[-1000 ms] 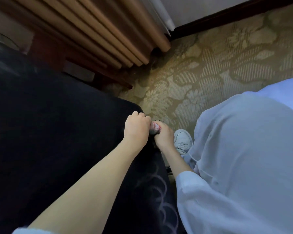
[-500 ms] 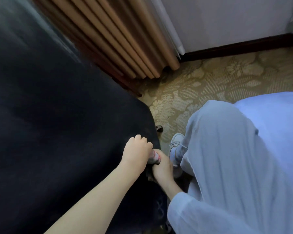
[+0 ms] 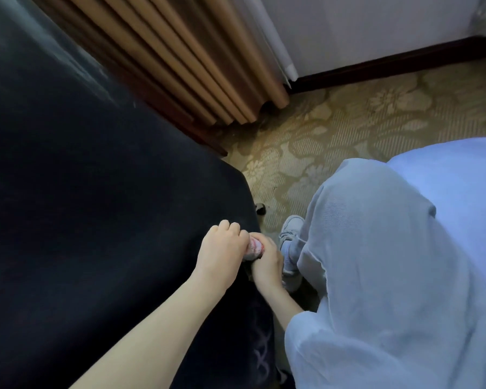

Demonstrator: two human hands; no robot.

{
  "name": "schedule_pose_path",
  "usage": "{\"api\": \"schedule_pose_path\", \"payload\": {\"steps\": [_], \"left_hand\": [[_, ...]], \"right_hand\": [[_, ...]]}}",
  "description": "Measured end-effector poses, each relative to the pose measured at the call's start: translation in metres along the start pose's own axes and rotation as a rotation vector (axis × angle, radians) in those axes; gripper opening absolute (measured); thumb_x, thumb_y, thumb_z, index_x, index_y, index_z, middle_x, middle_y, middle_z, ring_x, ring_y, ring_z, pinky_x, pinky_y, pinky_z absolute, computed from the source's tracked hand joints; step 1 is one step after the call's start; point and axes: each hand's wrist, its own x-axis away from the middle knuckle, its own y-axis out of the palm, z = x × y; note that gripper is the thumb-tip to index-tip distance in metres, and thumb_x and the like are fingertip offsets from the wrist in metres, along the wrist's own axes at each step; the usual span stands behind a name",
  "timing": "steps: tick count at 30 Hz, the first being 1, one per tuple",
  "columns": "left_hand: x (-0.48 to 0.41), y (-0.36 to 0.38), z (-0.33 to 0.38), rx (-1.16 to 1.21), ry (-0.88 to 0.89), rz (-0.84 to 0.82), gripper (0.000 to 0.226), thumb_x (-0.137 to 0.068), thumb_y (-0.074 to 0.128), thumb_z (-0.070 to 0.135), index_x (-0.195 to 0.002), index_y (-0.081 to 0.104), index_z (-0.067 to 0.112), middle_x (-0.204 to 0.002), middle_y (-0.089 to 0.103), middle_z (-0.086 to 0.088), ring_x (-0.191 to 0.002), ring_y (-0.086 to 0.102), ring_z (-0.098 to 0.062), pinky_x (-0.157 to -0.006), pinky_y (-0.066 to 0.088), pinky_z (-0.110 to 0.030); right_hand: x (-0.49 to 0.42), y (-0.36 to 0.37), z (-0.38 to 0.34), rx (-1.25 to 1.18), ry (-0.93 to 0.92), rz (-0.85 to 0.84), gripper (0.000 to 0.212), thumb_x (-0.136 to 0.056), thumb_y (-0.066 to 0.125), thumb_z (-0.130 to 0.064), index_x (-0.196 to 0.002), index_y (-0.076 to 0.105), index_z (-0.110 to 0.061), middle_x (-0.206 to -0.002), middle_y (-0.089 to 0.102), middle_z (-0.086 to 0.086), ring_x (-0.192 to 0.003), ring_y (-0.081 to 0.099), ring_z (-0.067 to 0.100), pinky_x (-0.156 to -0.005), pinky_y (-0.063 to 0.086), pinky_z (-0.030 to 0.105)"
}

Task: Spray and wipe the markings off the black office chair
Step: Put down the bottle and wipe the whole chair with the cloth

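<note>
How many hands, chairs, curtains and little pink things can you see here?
hands: 2 (left hand, right hand)
chair: 1
curtain: 1
pink thing, held between both hands: 1
Total: 5

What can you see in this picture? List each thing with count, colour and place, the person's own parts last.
office chair: one, black, fills the left
markings: a few loops, pale, chair's bottom edge
caster: one, black, beside chair's right edge
curtain: one, tan, top centre
carpet: one, olive and beige floral, floor
skirting board: one, dark brown, foot of white wall
small item: one, pink and white, between both hands; kind unclear
shoe: one, pale grey, on carpet
clothing: pale blue, right
left hand: grips item
right hand: grips item from below
</note>
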Motion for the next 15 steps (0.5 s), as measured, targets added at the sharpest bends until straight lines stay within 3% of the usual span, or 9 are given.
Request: {"api": "schedule_pose_path", "payload": {"steps": [4, 7, 10, 15], "left_hand": [[-0.051, 0.007, -0.008, -0.008, 0.009, -0.019, 0.036, -0.090, 0.052, 0.012, -0.125, 0.044, 0.016, -0.118, 0.048, -0.001, -0.109, 0.043, -0.021, -0.086, 0.035, -0.027], [-0.088, 0.012, -0.016, -0.031, 0.010, -0.049, 0.041, -0.089, 0.057, 0.014, -0.127, 0.043, 0.018, -0.119, 0.048, 0.000, -0.109, 0.044, -0.020, -0.087, 0.038, -0.026], [-0.120, 0.016, -0.024, -0.026, 0.000, -0.092, 0.041, -0.089, 0.058, 0.012, -0.126, 0.045, 0.018, -0.121, 0.049, -0.001, -0.111, 0.044, -0.019, -0.085, 0.038, -0.025], [-0.148, 0.010, -0.045, 0.026, -0.064, -0.157, 0.037, -0.089, 0.056, 0.009, -0.124, 0.048, 0.016, -0.122, 0.050, -0.002, -0.115, 0.043, -0.022, -0.077, 0.039, -0.026]], "right_hand": [[-0.043, 0.006, -0.002, 0.038, 0.046, 0.075, 0.026, -0.087, 0.051, -0.008, -0.082, 0.071, -0.024, -0.087, 0.066, -0.007, -0.070, 0.060, 0.000, -0.056, 0.041, 0.004], [-0.076, 0.014, -0.001, 0.073, 0.037, 0.043, 0.036, -0.081, 0.048, 0.000, -0.083, 0.065, -0.031, -0.093, 0.063, -0.008, -0.077, 0.056, 0.003, -0.061, 0.038, 0.002], [-0.109, 0.020, 0.003, 0.166, -0.008, -0.006, 0.040, -0.075, 0.048, 0.002, -0.092, 0.069, -0.027, -0.094, 0.066, -0.003, -0.084, 0.058, 0.014, -0.061, 0.034, 0.006], [-0.137, 0.027, -0.008, 0.236, -0.016, -0.101, 0.046, -0.072, 0.045, 0.010, -0.097, 0.070, -0.020, -0.077, 0.062, -0.001, -0.077, 0.056, 0.021, -0.063, 0.040, 0.024]]}}
